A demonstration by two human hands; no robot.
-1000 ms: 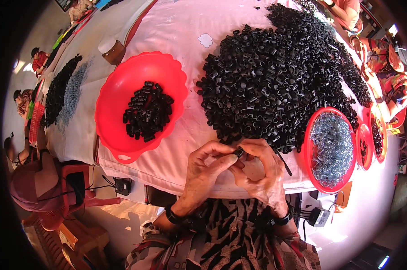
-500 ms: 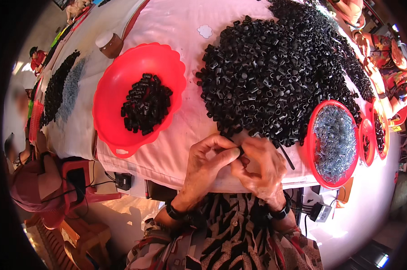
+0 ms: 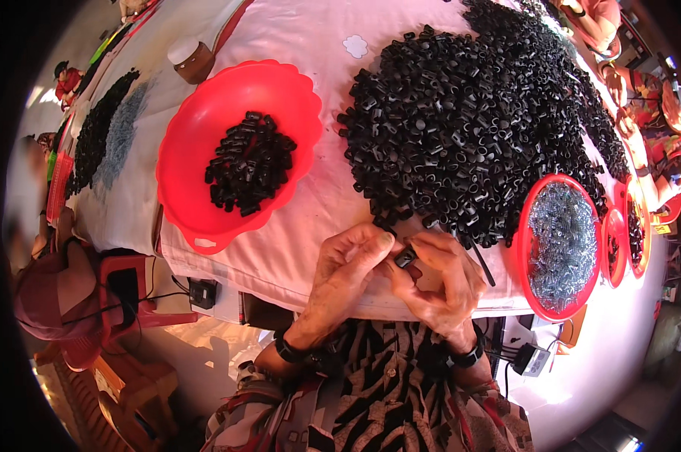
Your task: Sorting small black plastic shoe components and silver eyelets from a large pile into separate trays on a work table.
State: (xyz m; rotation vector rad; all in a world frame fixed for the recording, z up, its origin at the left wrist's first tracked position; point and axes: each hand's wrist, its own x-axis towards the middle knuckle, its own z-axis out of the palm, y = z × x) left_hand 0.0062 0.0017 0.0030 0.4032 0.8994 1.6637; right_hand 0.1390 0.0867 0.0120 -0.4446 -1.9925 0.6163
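Note:
My right hand (image 3: 440, 282) pinches a small black plastic cap (image 3: 405, 258) between thumb and fingers, just over the table's near edge. Close beside it, my left hand (image 3: 345, 265) has its thumb and forefinger pressed together; whatever they hold, if anything, is too small to make out. Right beyond both hands spreads a big heap of loose black plastic caps (image 3: 461, 128), many showing hollow ends. On the left a red scalloped basin (image 3: 186, 151) holds a smaller pile of black pieces (image 3: 250, 164).
To the right stands a red bowl (image 3: 523, 260) full of tiny shiny silvery pieces (image 3: 560, 241). A thin black stick (image 3: 483, 265) lies by the heap. A brown jar with a white lid (image 3: 192, 62) is beyond the basin. Other people sit along the right and left sides.
My fingertips have drawn slightly apart, and the black cap now shows plainly in my right hand. The whole view has shifted a little.

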